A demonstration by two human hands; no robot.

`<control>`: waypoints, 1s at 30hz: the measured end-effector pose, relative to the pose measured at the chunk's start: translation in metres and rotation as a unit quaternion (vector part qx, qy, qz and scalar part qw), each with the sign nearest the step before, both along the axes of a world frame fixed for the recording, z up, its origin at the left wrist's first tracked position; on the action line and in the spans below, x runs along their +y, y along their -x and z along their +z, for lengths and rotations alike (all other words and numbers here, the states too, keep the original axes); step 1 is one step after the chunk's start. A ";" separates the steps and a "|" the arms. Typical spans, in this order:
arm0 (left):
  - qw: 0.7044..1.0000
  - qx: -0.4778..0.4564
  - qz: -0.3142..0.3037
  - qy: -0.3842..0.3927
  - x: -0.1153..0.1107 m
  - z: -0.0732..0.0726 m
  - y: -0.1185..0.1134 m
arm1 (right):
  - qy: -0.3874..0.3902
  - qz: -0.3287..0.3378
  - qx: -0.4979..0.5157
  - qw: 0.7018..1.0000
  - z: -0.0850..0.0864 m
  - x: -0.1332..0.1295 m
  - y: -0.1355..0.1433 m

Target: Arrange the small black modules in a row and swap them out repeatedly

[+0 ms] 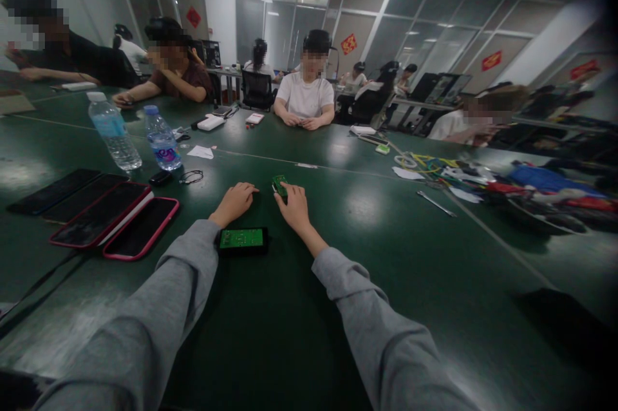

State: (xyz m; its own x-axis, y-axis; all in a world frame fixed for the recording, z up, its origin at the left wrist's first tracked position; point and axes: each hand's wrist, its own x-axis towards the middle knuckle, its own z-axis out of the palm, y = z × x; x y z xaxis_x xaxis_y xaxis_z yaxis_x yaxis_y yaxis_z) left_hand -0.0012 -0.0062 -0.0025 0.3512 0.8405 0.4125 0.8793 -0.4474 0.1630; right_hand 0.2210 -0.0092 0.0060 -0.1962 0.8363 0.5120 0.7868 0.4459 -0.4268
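A small green circuit board point(279, 180) with a pale edge is held in my right hand point(294, 206), between thumb and fingers, just above the green tabletop. To its left, my left hand point(235, 202) lies low on the table with its fingers reaching forward and slightly bent. I see nothing held in it. Beside my left wrist lies a black rectangular device point(265, 241) with a green circuit-board pattern on its face; whether this is a screen or a real board I cannot tell.
Several dark phones point(141, 229), some red-edged, lie at the left. Two water bottles point(162, 140) stand behind them near a small black case point(161, 178). At the right are a wrench point(436, 203) and tangled cables point(429, 166). A person point(305, 98) sits across the table.
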 end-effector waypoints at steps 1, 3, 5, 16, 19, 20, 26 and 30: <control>1.000 -0.002 -0.001 -0.001 0.000 0.000 0.000 | -0.001 -0.001 -0.008 1.000 0.000 -0.001 0.000; 1.000 -0.005 -0.001 -0.002 0.000 0.000 0.000 | -0.009 -0.011 -0.014 1.000 0.002 -0.002 0.000; 1.000 -0.005 -0.001 0.001 0.000 0.000 0.000 | -0.019 -0.034 -0.010 0.999 0.005 -0.004 0.001; 1.000 -0.006 0.004 0.007 -0.001 0.001 -0.001 | -0.033 -0.053 0.003 0.998 0.008 -0.009 0.002; 1.000 -0.005 0.003 0.005 -0.001 0.001 -0.001 | -0.021 -0.028 -0.023 0.999 0.003 -0.005 0.001; 1.000 -0.005 0.003 0.003 -0.001 0.001 -0.001 | -0.014 -0.020 -0.033 0.999 0.002 -0.005 0.001; 1.000 -0.006 0.001 0.006 -0.002 0.002 -0.001 | 0.025 0.034 -0.023 0.999 0.010 -0.021 -0.012; 1.000 -0.014 0.002 0.004 -0.003 0.003 0.000 | 0.063 0.131 -0.042 0.989 0.022 -0.063 -0.054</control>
